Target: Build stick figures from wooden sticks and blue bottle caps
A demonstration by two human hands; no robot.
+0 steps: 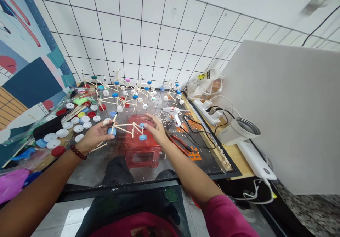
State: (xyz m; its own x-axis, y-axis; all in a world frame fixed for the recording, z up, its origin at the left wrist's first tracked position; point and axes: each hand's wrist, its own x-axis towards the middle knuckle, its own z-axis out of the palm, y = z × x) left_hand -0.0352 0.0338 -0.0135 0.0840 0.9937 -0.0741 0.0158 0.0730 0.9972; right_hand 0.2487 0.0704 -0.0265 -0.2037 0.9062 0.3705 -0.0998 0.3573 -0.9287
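My left hand is closed on the front end of a small model tricycle, built of thin wooden sticks with blue bottle caps as wheels. Its thumb and fingers grip near the front cap. At the model's other end, my right hand has its fingers stretched out and apart, the thumb at or just beside a rear blue cap. The other rear cap shows below it. Whether the right thumb presses on the wheel is hard to see.
Several similar stick models stand along the table's back. Loose bottle caps lie on the left. To the right are a white glue gun with its cable, red-handled pliers, a power strip and a grey-white cup.
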